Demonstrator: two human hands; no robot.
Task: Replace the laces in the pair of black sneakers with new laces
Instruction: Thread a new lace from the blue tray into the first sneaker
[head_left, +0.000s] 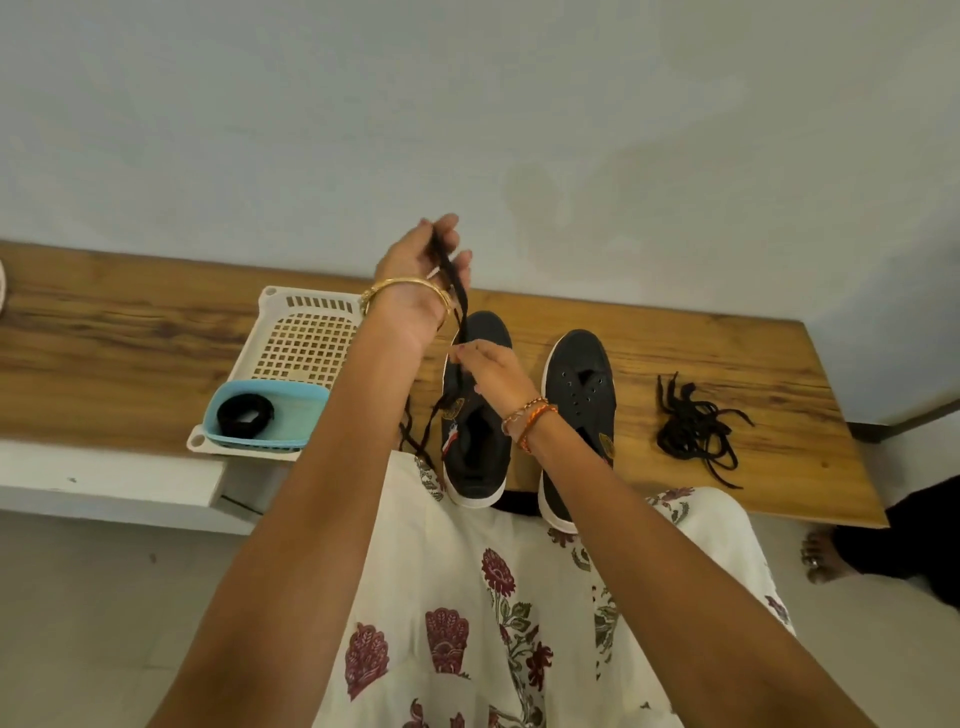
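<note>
**Lacing the left-hand black sneaker**

On the long wooden bench (727, 358), two black canvas sneakers with white soles stand side by side. The left hand (415, 270), raised above the nearer-left sneaker (478, 467), pinches a black flat lace (457, 296) drawn upward. The right hand (493, 369) pinches the same lace low at that sneaker's eyelets. The other sneaker (582, 384) stands laceless; right of it lies a loose heap of black laces (693, 428). Left of the sneakers, a cream perforated plastic basket (306, 332) holds a pale blue tray (291, 415) with a coiled black lace (244, 413).
</note>
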